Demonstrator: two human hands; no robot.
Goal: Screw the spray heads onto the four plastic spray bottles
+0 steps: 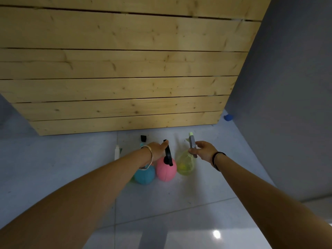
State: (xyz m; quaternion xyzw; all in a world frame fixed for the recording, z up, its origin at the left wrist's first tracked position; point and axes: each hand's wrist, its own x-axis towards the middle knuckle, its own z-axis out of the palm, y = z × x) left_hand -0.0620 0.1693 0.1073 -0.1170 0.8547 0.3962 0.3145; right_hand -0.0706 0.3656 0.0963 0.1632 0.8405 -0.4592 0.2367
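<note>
Three round spray bottles stand on the grey floor: a teal bottle, a pink bottle and a clear yellow-green bottle. A black spray head sits on the pink bottle. My left hand reaches over the teal bottle, its thumb touching the black head's top. My right hand pinches the grey spray head with a pale green tip on the yellow-green bottle. A white spray head and a black part lie on the floor behind. A green shape shows under my left forearm.
A wall of pale wooden planks rises just behind the bottles. A grey wall closes the right side, with a small blue object at its foot. Tiled floor stretches toward me.
</note>
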